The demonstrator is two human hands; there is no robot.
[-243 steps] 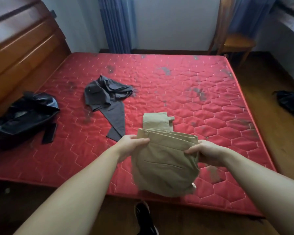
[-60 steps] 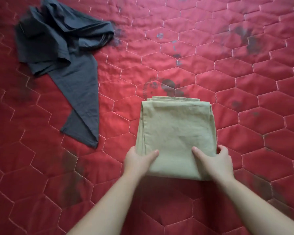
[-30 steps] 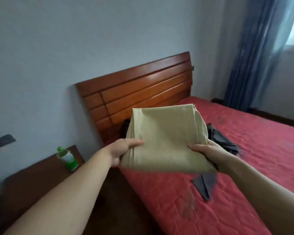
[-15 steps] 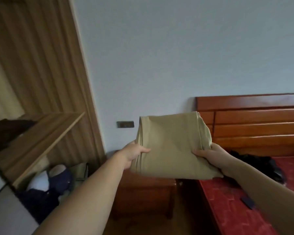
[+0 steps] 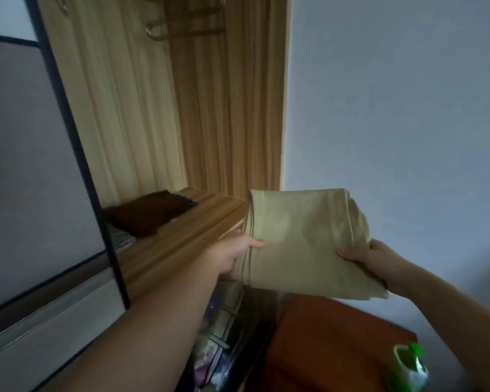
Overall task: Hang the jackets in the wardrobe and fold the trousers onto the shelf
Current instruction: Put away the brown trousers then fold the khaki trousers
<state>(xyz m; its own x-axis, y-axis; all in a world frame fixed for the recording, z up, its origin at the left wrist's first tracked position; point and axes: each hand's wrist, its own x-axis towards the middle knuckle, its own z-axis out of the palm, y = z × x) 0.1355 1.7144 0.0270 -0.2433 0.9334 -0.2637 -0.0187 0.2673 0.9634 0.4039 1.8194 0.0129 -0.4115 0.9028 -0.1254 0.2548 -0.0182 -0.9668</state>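
Folded trousers held in the air between both hands, just off the front edge of the wardrobe shelf. Left hand grips their left edge, thumb on top; right hand grips the right edge. Dark folded garment lies at the shelf's back.

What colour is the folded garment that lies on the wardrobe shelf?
The garment is dark brown; the head view shows it.

No legible text, label or number anywhere.
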